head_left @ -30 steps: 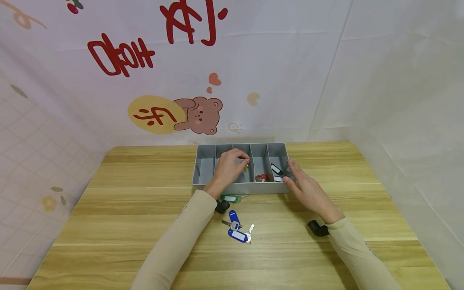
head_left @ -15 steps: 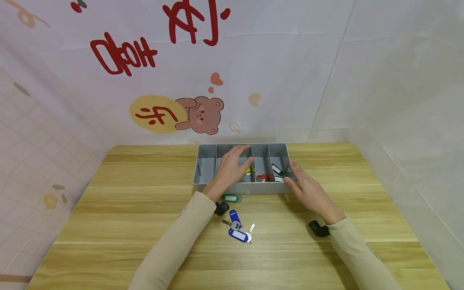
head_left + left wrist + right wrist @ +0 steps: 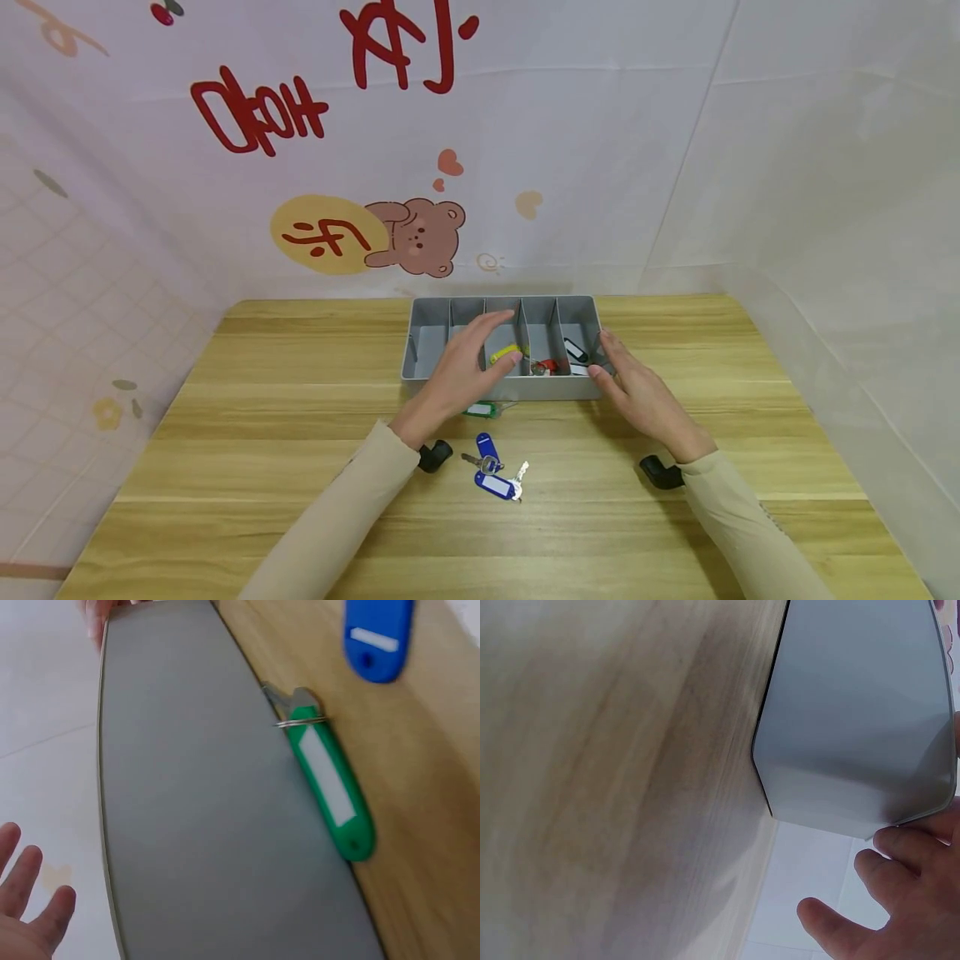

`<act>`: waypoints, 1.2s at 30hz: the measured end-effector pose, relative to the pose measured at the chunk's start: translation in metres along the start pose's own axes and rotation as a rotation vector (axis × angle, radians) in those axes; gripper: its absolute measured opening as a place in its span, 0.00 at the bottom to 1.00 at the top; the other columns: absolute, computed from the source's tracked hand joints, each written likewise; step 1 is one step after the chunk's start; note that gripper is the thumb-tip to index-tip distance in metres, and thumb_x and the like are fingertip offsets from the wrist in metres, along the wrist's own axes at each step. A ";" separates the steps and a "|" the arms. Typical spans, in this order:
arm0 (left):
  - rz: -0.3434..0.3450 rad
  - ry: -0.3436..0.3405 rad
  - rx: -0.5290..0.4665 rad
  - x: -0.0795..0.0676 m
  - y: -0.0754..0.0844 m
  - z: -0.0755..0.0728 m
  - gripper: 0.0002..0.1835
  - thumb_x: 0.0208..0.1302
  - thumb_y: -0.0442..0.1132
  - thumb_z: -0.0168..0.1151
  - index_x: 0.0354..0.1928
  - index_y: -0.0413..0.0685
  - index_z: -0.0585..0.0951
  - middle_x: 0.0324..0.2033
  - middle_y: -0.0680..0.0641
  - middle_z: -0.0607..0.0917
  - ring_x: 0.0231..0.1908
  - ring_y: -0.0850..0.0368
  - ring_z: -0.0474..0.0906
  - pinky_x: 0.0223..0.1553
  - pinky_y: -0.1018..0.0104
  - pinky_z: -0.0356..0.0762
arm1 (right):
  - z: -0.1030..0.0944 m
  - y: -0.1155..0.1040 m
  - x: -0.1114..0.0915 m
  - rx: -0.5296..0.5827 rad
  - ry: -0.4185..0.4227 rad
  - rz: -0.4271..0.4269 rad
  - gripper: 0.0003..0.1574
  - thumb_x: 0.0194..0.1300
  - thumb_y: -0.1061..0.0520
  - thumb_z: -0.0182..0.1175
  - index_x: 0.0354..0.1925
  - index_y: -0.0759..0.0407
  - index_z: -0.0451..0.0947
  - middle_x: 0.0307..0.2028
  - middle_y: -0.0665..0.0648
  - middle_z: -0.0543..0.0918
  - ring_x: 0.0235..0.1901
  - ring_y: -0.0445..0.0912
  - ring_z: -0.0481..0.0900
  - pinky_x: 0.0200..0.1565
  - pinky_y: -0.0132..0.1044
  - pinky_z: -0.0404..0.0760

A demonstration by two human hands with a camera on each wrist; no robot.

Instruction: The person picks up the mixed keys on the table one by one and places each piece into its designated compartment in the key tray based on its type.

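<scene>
My left hand (image 3: 459, 371) hovers over the front of a grey divided box (image 3: 495, 389), thumb and fingers spread apart and holding nothing. Below it, a yellow key tag (image 3: 504, 353) lies in the middle compartment, partly covered by the thumb. At the box's right end, my right hand (image 3: 643, 402) touches the corner with extended fingers and thumb; the right wrist view shows its other fingers (image 3: 889, 877) free of the wall. A red key tag (image 3: 549, 366) occupies the compartment right of the yellow one. The rightmost compartment has a black key tag (image 3: 576, 350) and a second white-labelled tag.
A green key tag (image 3: 330, 784) with a key lies along the box's front wall. Nearer on the wooden table (image 3: 600, 533) are two blue key tags (image 3: 493, 485) with keys. Behind the box rises a white printed backdrop (image 3: 600, 167).
My left hand has let go of the yellow key tag in the middle compartment, spread its fingers and drawn back toward the front left. The right hand has stayed at the box's end.
</scene>
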State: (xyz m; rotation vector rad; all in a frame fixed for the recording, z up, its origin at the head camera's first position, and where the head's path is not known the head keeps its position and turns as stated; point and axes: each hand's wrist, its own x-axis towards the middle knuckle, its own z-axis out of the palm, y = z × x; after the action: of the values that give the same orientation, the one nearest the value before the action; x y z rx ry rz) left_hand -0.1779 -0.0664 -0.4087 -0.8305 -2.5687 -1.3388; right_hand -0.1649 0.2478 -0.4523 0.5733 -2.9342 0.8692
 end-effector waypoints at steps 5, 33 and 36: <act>0.017 -0.016 -0.026 -0.016 0.001 -0.005 0.32 0.73 0.49 0.63 0.76 0.52 0.70 0.73 0.47 0.71 0.73 0.44 0.64 0.70 0.34 0.62 | 0.000 0.000 0.000 -0.006 0.002 -0.002 0.46 0.83 0.40 0.48 0.82 0.66 0.46 0.80 0.67 0.51 0.78 0.64 0.52 0.73 0.64 0.57; 0.007 -0.198 -0.060 -0.070 -0.011 -0.018 0.25 0.71 0.43 0.68 0.69 0.53 0.78 0.66 0.49 0.80 0.64 0.47 0.77 0.63 0.44 0.76 | 0.000 -0.001 -0.001 0.000 -0.013 0.008 0.47 0.83 0.40 0.47 0.82 0.66 0.46 0.81 0.66 0.50 0.79 0.63 0.50 0.73 0.64 0.56; 0.003 -0.257 -0.050 -0.072 -0.013 -0.017 0.26 0.71 0.43 0.68 0.70 0.52 0.77 0.67 0.49 0.79 0.65 0.47 0.77 0.63 0.46 0.76 | -0.001 -0.002 -0.001 0.001 -0.015 0.009 0.47 0.83 0.40 0.47 0.82 0.66 0.46 0.81 0.66 0.50 0.79 0.63 0.50 0.73 0.64 0.56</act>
State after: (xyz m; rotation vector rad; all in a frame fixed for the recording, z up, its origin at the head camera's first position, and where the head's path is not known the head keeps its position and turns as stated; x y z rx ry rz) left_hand -0.1263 -0.1156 -0.4333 -1.0798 -2.7302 -1.3831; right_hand -0.1634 0.2471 -0.4508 0.5696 -2.9527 0.8712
